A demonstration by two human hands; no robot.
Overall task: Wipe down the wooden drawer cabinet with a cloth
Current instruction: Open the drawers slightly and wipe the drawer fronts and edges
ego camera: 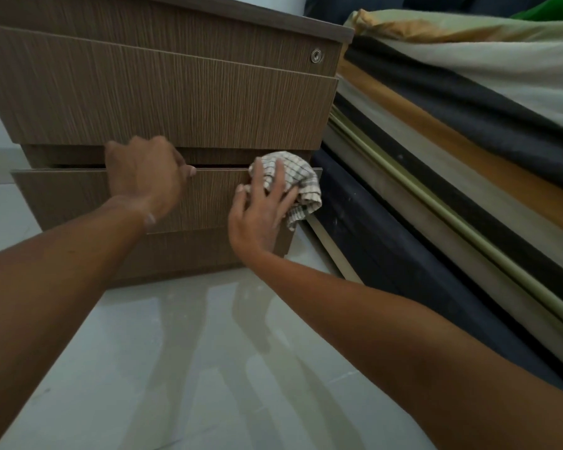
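The wooden drawer cabinet (176, 92) stands low on the floor in front of me, with a round lock at its top right. Its lower drawer (62, 196) is pulled out a little. My left hand (147, 173) grips the top edge of that drawer front, fingers curled over it. My right hand (260, 206) presses a crumpled checked cloth (298, 180) against the right end of the same drawer front, near its corner.
A bed (452, 131) with layered striped bedding and a dark base stands close against the cabinet's right side. Glossy pale floor tiles (192, 368) spread below my arms. A pale wall shows at the far left.
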